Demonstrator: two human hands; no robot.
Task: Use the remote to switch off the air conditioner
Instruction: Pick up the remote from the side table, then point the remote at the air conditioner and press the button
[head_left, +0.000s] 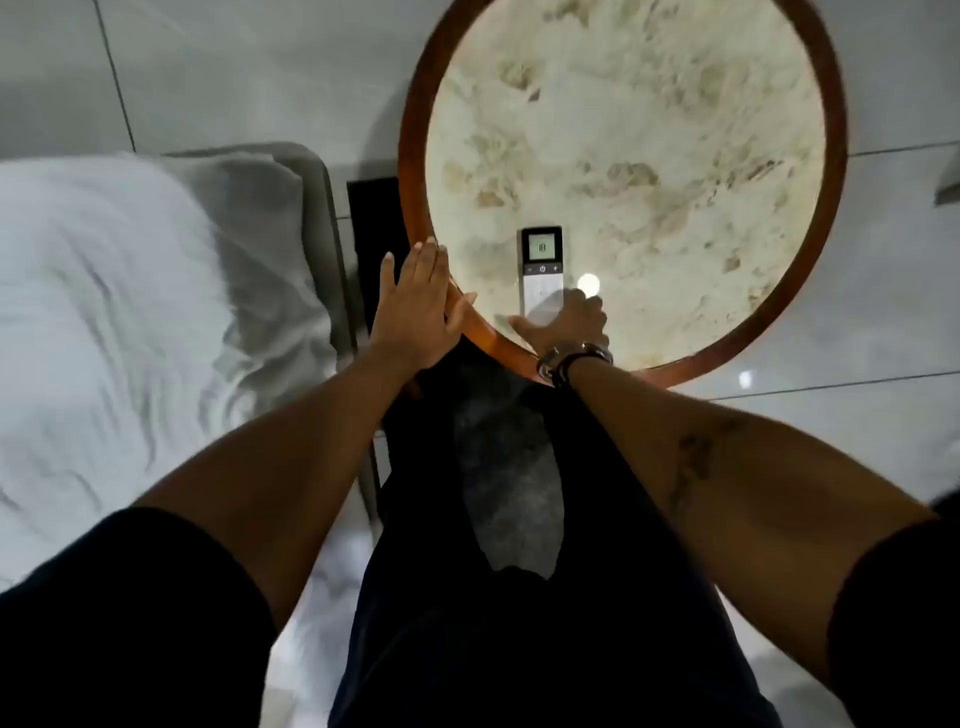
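Marble top: lying pale and mottled inside a reddish-brown wooden rim, forming a round table (826, 171) at the far right of the scene.
Remote (542, 265): lying flat on the near part of the table top, just inside the rim, long axis running near to far; small screen at the far end showing lit digits, a row of buttons with a power symbol sitting just nearer than the screen.
Right hand (566, 322): resting over the near end of the remote, fingers curling down around that end and hiding it; thumb stretching out to the left along the table top; whether actually gripping or only touching, cannot tell.
Wrist: carrying a watch (571, 358) and a dark band just nearer than the right hand.
Left hand (415, 306): lying flat and spread, palm down, fingers pressed side by side and pointing far, thumb sticking out to the right onto the wooden rim; holding nothing.
Bed (104, 312): filling the left side, covered in rumpled white bedding with a grey cover at its right edge.
Floor (234, 67): showing large pale glossy tiles around the table.
Clothing: dark short sleeves and dark trousers filling the near middle.
Sharpness: blurring slightly throughout.
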